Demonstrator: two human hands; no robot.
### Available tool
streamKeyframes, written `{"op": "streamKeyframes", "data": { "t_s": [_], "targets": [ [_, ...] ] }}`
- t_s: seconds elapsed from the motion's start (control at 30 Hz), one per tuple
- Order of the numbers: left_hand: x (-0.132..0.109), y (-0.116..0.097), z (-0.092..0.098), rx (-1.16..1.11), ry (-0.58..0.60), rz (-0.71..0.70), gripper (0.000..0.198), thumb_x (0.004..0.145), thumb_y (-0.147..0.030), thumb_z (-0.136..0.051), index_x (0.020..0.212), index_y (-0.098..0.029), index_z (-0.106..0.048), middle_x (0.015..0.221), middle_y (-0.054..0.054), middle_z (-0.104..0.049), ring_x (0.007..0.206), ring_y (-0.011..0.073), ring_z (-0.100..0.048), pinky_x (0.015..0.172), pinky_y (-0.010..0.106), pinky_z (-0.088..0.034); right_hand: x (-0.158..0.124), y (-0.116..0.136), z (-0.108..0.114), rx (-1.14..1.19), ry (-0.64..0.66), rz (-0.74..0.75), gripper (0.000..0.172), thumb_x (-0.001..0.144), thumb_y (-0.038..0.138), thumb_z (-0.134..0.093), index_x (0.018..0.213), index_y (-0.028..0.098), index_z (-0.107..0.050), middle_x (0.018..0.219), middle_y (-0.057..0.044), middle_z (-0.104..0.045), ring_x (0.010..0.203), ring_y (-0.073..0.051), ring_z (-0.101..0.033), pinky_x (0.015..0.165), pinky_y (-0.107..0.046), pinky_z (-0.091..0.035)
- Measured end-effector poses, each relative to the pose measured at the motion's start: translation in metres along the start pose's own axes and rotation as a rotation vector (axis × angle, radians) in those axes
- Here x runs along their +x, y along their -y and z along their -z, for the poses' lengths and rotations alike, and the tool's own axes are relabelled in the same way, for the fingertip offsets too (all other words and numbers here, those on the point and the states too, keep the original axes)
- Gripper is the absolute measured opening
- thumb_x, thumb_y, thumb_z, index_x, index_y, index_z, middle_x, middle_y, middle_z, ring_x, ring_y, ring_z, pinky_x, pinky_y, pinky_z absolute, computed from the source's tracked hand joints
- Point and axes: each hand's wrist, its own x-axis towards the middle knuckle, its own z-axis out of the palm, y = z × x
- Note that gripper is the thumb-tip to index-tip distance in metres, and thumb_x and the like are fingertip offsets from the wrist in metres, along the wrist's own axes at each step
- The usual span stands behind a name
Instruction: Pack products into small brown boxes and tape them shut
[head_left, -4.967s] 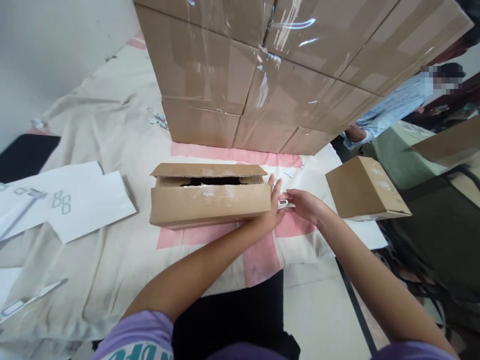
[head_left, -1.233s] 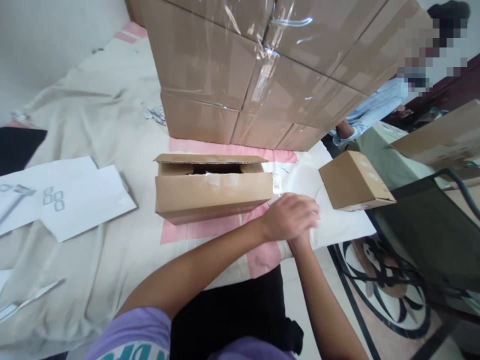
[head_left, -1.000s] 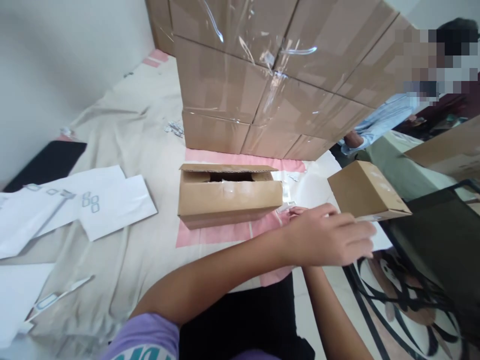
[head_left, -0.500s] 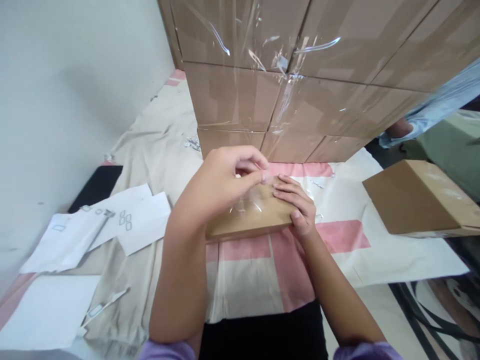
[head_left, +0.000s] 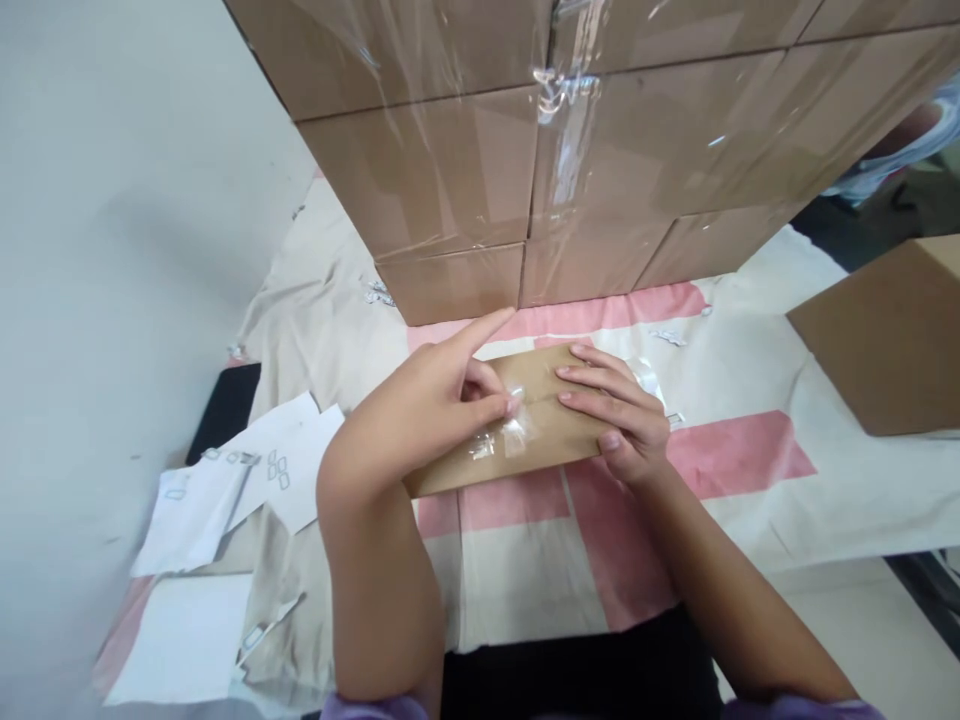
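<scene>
A small flat brown cardboard box lies on the cloth in front of me. Clear tape glints on its top, near the middle. My left hand reaches over the box's left part, thumb and a bent finger pinched together at the tape, the index finger stretched out above. Around the right end of the box is my right hand, its fingers across the top and its thumb at the near edge. Another shiny clear piece shows beyond the right hand. The left end of the box is partly hidden by my left hand.
Stacked cartons in clear wrap stand behind. White papers and a black flat object lie left by the wall. An open cardboard box sits at right. Part of another person shows at the far right.
My left thumb and finger have come down onto the tape, and the index finger has straightened. My right hand still holds the box's right end. The camera view has shifted.
</scene>
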Motion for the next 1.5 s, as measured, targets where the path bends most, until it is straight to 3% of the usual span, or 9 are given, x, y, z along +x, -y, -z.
{"op": "streamKeyframes", "data": {
  "t_s": [0.27, 0.57, 0.83, 0.97, 1.1, 1.2, 1.3, 1.4, 1.5],
  "targets": [
    [0.001, -0.003, -0.003, 0.149, -0.043, 0.023, 0.080, 0.082, -0.028, -0.069, 0.154, -0.036, -0.036, 0.089, -0.004, -0.077, 0.086, 0.0193, -0.072, 0.078, 0.031, -0.052, 0.000, 0.002, 0.001, -0.009, -0.002, -0.058, 0.040, 0.097, 0.046, -0.047, 0.116, 0.027, -0.077, 0.121, -0.008, -0.074, 0.129, -0.036, -0.059, 0.107, -0.063, -0.048],
    [0.002, -0.008, -0.014, 0.311, -0.069, 0.050, 0.074, 0.082, -0.024, -0.066, 0.149, -0.040, -0.042, 0.088, -0.006, -0.073, 0.085, 0.0170, -0.068, 0.073, 0.030, -0.050, 0.000, 0.002, 0.000, 0.049, -0.008, -0.046, 0.037, 0.097, 0.043, -0.051, 0.120, 0.028, -0.075, 0.123, -0.008, -0.073, 0.131, -0.036, -0.058, 0.109, -0.062, -0.047],
    [0.001, -0.008, -0.012, 0.493, -0.143, 0.147, 0.073, 0.079, -0.046, -0.071, 0.147, -0.037, -0.046, 0.093, -0.001, -0.067, 0.080, 0.0203, -0.063, 0.067, 0.032, -0.044, -0.003, 0.001, -0.001, 0.061, -0.016, -0.057, 0.034, 0.097, 0.039, -0.053, 0.121, 0.027, -0.075, 0.126, -0.008, -0.072, 0.133, -0.036, -0.056, 0.111, -0.062, -0.046],
    [0.004, -0.004, -0.012, 0.507, -0.191, 0.182, 0.056, 0.079, -0.057, -0.068, 0.126, -0.028, -0.064, 0.102, 0.004, -0.068, 0.089, 0.0252, -0.062, 0.069, 0.033, -0.043, -0.002, 0.002, -0.001, 0.051, -0.016, -0.072, 0.034, 0.098, 0.042, -0.051, 0.118, 0.028, -0.076, 0.124, -0.007, -0.072, 0.133, -0.035, -0.056, 0.110, -0.063, -0.046],
    [0.008, -0.003, -0.015, 0.473, -0.192, 0.226, 0.031, 0.084, -0.054, -0.063, 0.099, -0.027, -0.067, 0.088, 0.001, -0.070, 0.075, 0.0222, -0.061, 0.062, 0.031, -0.038, -0.002, 0.002, -0.001, 0.038, -0.007, -0.105, 0.036, 0.098, 0.046, -0.050, 0.113, 0.027, -0.077, 0.122, -0.008, -0.073, 0.132, -0.035, -0.057, 0.111, -0.063, -0.045],
    [0.009, -0.003, -0.015, 0.512, -0.224, 0.203, 0.025, 0.088, -0.051, -0.058, 0.092, -0.027, -0.065, 0.082, 0.000, -0.069, 0.070, 0.0207, -0.059, 0.061, 0.031, -0.034, -0.002, 0.002, -0.001, 0.035, -0.010, -0.088, 0.036, 0.098, 0.045, -0.050, 0.115, 0.027, -0.077, 0.122, -0.008, -0.073, 0.132, -0.036, -0.056, 0.110, -0.064, -0.044],
    [0.006, -0.001, -0.012, 0.521, -0.207, 0.124, 0.031, 0.085, -0.056, -0.062, 0.097, -0.027, -0.064, 0.090, 0.000, -0.070, 0.078, 0.0217, -0.061, 0.064, 0.031, -0.035, -0.005, 0.003, -0.002, 0.041, -0.013, -0.080, 0.036, 0.098, 0.045, -0.050, 0.116, 0.027, -0.075, 0.124, -0.008, -0.071, 0.133, -0.037, -0.055, 0.111, -0.065, -0.042],
    [0.004, 0.002, -0.010, 0.510, -0.163, 0.037, 0.048, 0.074, -0.064, -0.071, 0.101, -0.026, -0.063, 0.094, 0.000, -0.070, 0.083, 0.0220, -0.061, 0.065, 0.030, -0.036, -0.008, 0.003, -0.003, 0.033, -0.035, -0.120, 0.044, 0.093, 0.055, -0.055, 0.121, 0.026, -0.072, 0.138, -0.010, -0.062, 0.139, -0.040, -0.047, 0.115, -0.068, -0.035],
    [0.006, 0.007, -0.009, 0.532, -0.217, 0.007, 0.043, 0.080, -0.064, -0.066, 0.096, -0.024, -0.063, 0.091, 0.000, -0.070, 0.081, 0.0212, -0.062, 0.063, 0.031, -0.034, -0.011, -0.004, -0.004, 0.051, 0.005, -0.178, 0.070, 0.079, 0.068, -0.066, 0.133, 0.024, -0.059, 0.154, -0.014, -0.044, 0.144, -0.044, -0.039, 0.115, -0.070, -0.030]
  ]
}}
